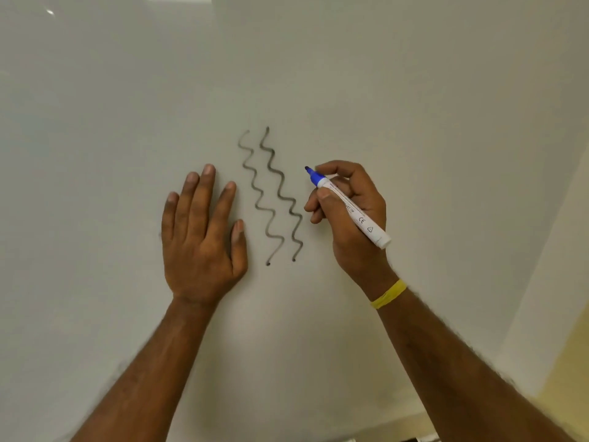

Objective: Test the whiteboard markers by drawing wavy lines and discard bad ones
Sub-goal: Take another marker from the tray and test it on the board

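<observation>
A whiteboard [414,106] fills the view. Two dark wavy lines [271,196] run down its middle side by side, the left one fainter near its top. My right hand [349,215] grips an uncapped blue marker [350,207] with a white barrel. The marker's blue tip points up-left, just right of the wavy lines, at or very near the board. My left hand [200,237] rests flat on the board left of the lines, fingers straight and spread. A yellow band sits on my right wrist.
The whiteboard's right edge [541,250] runs diagonally at the right, with a pale yellow wall [570,362] beyond it. The board's lower edge shows near the bottom of the view.
</observation>
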Motion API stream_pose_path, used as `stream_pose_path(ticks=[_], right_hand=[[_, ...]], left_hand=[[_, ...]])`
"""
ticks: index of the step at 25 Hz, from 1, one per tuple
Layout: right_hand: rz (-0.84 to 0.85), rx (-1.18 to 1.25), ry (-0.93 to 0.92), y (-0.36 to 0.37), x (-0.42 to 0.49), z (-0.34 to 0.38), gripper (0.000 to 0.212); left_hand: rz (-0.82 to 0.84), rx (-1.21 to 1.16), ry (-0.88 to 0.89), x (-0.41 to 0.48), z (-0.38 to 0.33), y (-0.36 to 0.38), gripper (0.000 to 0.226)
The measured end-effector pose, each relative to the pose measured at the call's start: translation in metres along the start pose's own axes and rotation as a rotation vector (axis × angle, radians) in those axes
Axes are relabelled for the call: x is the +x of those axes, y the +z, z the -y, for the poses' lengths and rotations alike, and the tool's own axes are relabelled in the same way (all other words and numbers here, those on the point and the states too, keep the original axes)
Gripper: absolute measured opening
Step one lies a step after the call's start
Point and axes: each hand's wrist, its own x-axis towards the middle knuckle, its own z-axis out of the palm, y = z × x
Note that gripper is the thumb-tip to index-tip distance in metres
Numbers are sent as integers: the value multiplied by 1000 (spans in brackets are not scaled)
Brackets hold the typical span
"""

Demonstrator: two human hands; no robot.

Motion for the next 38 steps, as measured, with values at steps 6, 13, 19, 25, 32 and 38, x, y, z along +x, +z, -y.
stream_pose_path(ticks=[6,13,19,25,32,38], right_hand=[[-32,-89,-98,12,39,-1,16],[-61,-139,-47,-2,22,-9,14],[-79,-290,-57,-18,-7,-22,24],[-61,-342,3,-35,-48,-42,18],[3,-431,43,-42,-83,-52,16],[-181,-192,-91,-25,11,-6,11]], left_hand=[[-41,-11,3,0,2,3,48],[-60,5,-1,-1,0,5,47],[-58,14,0,-3,1,6,48],[-62,13,-3,-4,1,6,47],[-54,4,-7,-5,1,7,48],[-69,18,0,-5,1,6,47]])
